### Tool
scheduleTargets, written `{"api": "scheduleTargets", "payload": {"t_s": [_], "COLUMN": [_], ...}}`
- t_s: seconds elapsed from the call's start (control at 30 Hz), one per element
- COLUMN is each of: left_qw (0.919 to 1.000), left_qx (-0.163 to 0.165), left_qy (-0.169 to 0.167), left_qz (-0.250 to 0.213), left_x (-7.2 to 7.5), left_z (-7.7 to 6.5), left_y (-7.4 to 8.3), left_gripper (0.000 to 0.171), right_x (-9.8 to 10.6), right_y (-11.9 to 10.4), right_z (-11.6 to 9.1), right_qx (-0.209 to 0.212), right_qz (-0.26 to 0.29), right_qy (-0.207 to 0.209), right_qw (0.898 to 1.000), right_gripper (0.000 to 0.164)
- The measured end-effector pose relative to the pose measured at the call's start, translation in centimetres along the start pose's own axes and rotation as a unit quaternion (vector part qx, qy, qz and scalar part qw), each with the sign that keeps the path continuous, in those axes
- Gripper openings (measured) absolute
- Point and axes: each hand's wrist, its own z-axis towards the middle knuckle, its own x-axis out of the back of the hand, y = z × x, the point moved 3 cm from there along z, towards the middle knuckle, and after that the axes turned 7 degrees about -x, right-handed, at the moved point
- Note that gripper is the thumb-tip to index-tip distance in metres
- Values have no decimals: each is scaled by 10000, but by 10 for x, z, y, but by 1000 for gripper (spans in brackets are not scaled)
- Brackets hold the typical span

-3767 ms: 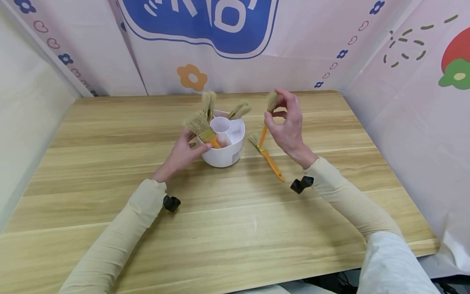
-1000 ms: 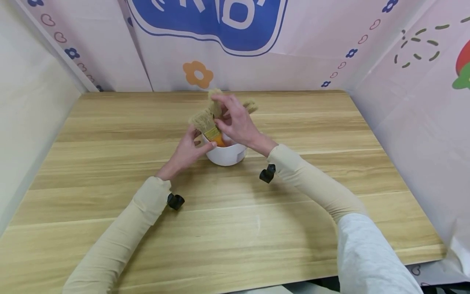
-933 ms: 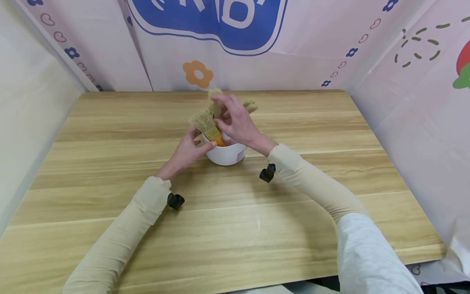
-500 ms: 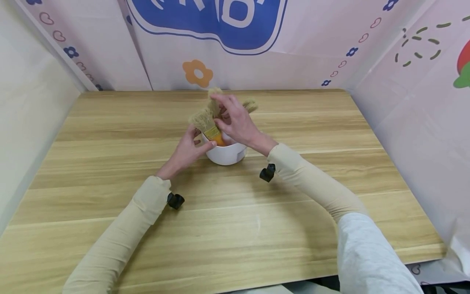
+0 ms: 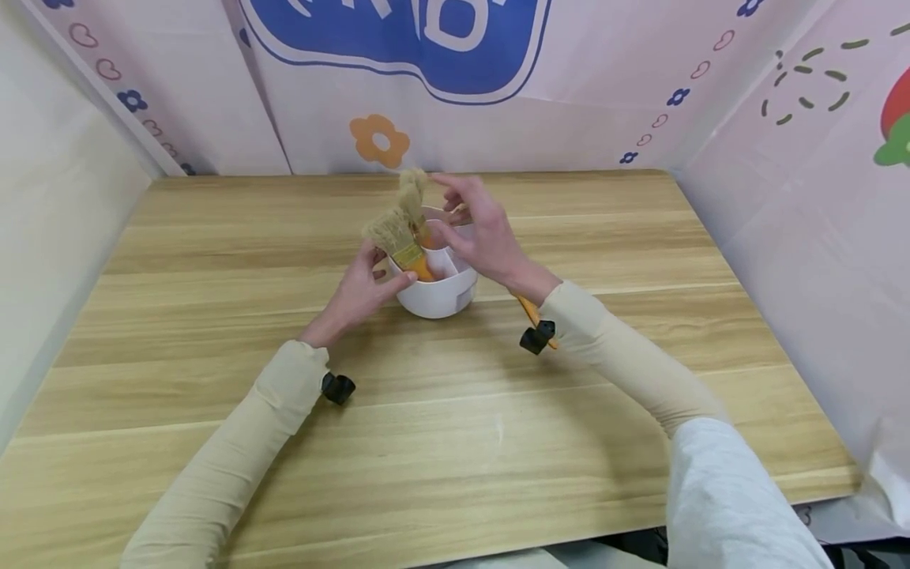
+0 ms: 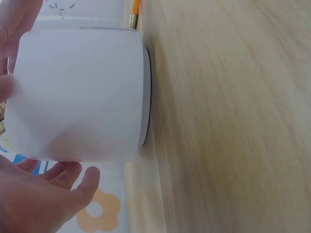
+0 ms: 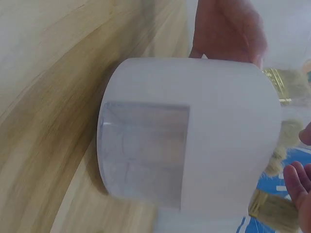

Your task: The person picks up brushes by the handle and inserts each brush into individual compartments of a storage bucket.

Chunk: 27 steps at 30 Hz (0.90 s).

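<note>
A white round holder (image 5: 444, 296) with inner dividers stands mid-table. My left hand (image 5: 359, 288) grips its left side, thumb on the front wall and fingers behind. In the left wrist view the holder (image 6: 82, 92) fills the frame, my left hand (image 6: 39, 204) around it. A wide brush (image 5: 392, 233) and a taller brush (image 5: 412, 190) stand in it, bristles up. My right hand (image 5: 479, 237) hovers over the holder's right rim, fingers loosely spread, with nothing seen between them. The right wrist view shows the holder (image 7: 194, 145) and brush bristles (image 7: 274, 211) close up.
An orange-handled brush (image 5: 528, 308) lies on the wooden table (image 5: 455, 442) right of the holder, mostly hidden by my right wrist. Its handle (image 6: 135, 9) also shows past the holder in the left wrist view. Pink printed walls (image 5: 782, 197) close in the back and sides.
My right hand, which held a brush earlier, has drawn back to the right from over the holder, uncovering its dividers and the brush on the table. The left hand has stayed put.
</note>
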Motion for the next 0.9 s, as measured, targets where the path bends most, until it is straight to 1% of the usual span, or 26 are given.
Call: {"api": "scheduleTargets", "payload": {"t_s": [0.2, 0.33, 0.47, 0.57, 0.67, 0.8, 0.9], "left_qw": [10000, 10000, 10000, 9999, 9999, 9999, 9999], "left_qx": [62, 33, 54, 95, 129, 152, 116], "left_qy": [-18, 17, 47, 43, 24, 1, -1], "left_qz": [-24, -44, -42, -32, -28, -21, -32], "left_x": [-1, -1, -1, -1, -1, -1, -2], "left_z": [0, 1, 2, 2, 2, 2, 3], "left_y": [-1, -1, -1, -1, -2, -2, -1], "left_gripper": [74, 73, 73, 74, 74, 75, 74], "right_x": [20, 36, 50, 59, 64, 64, 61], "right_y": [7, 12, 20, 29, 40, 55, 67], "right_z": [-8, -12, -15, -19, -24, -31, -37], "right_qx": [-243, -295, -449, -864, -1407, -2069, -2568], "right_qz": [301, 518, 594, 512, 210, -338, -725], "right_qy": [250, 509, 719, 809, 749, 385, -95], "right_qw": [9989, 9969, 9946, 9917, 9870, 9770, 9637], "right_gripper": [46, 45, 44, 46, 48, 52, 54]}}
